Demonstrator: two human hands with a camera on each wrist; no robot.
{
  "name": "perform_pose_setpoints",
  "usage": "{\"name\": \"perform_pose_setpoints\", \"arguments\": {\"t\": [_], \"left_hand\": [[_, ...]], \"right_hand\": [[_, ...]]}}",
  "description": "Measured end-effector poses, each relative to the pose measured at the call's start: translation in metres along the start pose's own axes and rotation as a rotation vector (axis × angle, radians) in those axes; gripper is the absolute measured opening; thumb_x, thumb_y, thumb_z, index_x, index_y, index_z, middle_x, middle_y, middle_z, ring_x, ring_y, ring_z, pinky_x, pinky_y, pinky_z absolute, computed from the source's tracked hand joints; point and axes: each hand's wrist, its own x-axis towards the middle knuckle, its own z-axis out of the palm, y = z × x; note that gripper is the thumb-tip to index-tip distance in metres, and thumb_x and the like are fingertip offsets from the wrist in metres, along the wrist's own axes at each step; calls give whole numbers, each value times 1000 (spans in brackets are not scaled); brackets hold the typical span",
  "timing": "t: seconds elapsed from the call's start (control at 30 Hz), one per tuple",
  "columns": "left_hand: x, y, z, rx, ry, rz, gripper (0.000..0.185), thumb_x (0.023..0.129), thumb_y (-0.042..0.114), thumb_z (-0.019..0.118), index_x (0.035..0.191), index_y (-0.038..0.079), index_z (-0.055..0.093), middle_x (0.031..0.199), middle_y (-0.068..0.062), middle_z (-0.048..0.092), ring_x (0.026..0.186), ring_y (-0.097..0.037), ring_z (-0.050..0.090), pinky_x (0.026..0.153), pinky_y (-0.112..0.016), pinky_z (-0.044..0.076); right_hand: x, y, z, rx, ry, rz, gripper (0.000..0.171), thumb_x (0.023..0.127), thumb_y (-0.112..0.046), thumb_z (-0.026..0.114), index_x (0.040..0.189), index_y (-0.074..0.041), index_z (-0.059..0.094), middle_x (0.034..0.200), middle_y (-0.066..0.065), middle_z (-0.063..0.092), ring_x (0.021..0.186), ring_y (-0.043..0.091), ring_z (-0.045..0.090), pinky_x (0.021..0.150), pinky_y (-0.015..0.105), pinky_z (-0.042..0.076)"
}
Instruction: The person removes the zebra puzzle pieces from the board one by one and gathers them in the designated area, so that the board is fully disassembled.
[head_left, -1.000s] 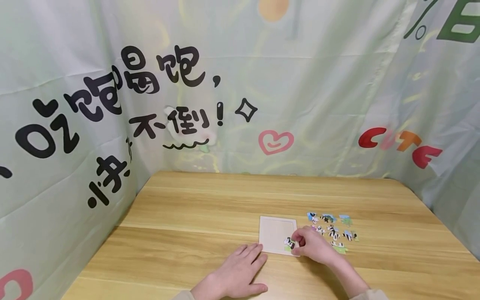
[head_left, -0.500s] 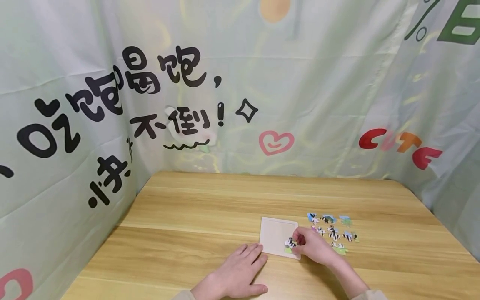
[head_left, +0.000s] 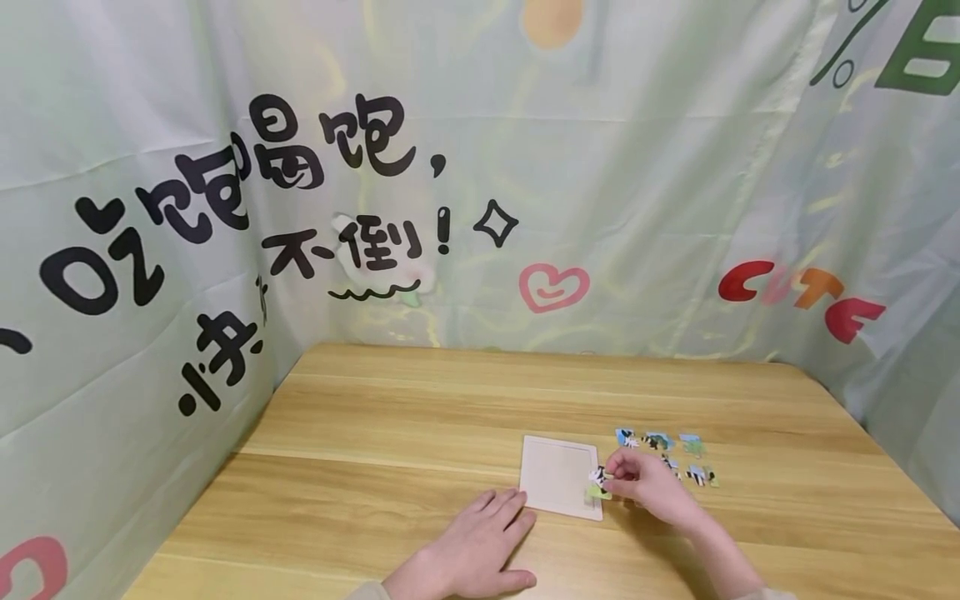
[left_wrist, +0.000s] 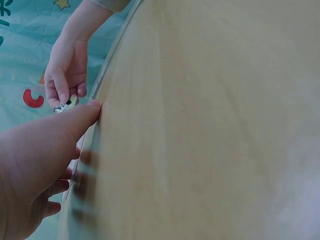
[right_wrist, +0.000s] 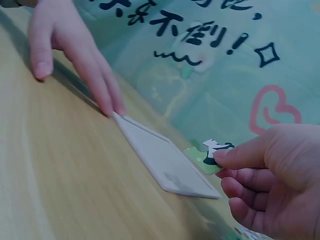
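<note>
My right hand (head_left: 651, 487) pinches a puzzle piece (head_left: 599, 481) between thumb and fingers; the piece is green with a black-and-white animal print. In the right wrist view that piece (right_wrist: 212, 156) is held raised over the right edge of a shallow pale puzzle tray (right_wrist: 165, 157). The bare floor of the tray (head_left: 555, 475) shows in the head view. At its near left corner my left hand (head_left: 480, 542) lies flat on the table, fingers straight, fingertips at the tray's edge.
Several loose puzzle pieces (head_left: 657, 440) lie on the wooden table (head_left: 390, 417) right of the tray, some hidden behind my right hand. A printed fabric curtain (head_left: 637, 183) surrounds the table at the back and sides.
My right hand has lifted the puzzle piece from the tray's lower right corner and shifted it a little to the right. The left hand stays in place.
</note>
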Motion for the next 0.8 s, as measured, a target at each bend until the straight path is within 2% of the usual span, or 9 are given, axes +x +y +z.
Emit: {"name": "perform_pose_setpoints", "arguments": {"t": [0.13,0.4,0.57,0.8], "left_hand": [[0,0,0,-9,-1,5,70,92,63,30,137,12,43,143,-10,38,133,-22,31,105,-39,31],[0,0,1,24,19,12,69,91,63,31,136,11,44,142,-10,40,132,-22,33,104,-38,32],[1,0,2,38,20,7,70,91,63,31,136,12,44,142,-10,40,133,-22,33,105,-38,31],[1,0,2,10,3,4,70,91,63,31,137,12,43,143,-10,38,133,-22,31,105,-38,30]], "right_hand": [[-7,6,-12,-4,29,18,20,81,-9,69,91,2,56,77,4,54,69,8,51,58,23,46],[-25,18,-41,-19,103,77,22,79,-7,69,92,5,56,78,5,54,68,8,50,58,24,46],[-37,27,-60,-44,134,165,23,80,-8,69,93,5,55,76,3,53,66,6,50,55,23,44],[-53,44,-81,-62,142,237,21,83,-6,66,94,7,54,75,1,55,64,7,53,57,26,49]]}}
